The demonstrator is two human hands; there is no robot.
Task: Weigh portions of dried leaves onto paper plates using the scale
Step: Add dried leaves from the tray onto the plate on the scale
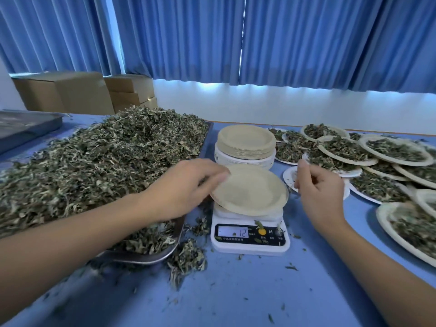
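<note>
1. While the left hand [186,187] reaches in from the heap side, its fingertips [221,177] rest on the far-left rim of an empty paper plate [250,190], fingers loosely curved; the thumb is hidden, so I cannot tell whether it pinches the rim.
2. That plate sits tilted over the platform of a white digital scale [249,234], its near edge lower than its far edge; whether it rests fully on the platform is not clear.
3. On the scale's lit display [233,232] the digits read "12", and a few leaf scraps lie on its front panel.
4. To the right of the plate hovers the right hand [318,187], fingers curled inward, index raised, touching nothing that can be made out.
5. Dried leaves [106,161] are heaped high on a metal tray [141,257] at the left, spilling over its near corner onto the blue table [236,291].
6. Just behind the scale stands a stack of empty plates [246,142].
7. Filled plates [396,149] — each holding a portion of leaves — overlap one another across the right side of the table.
8. Farther back, cardboard boxes [82,90] sit under blue curtains [283,38], and a second metal tray [26,128] lies at the far left.
</note>
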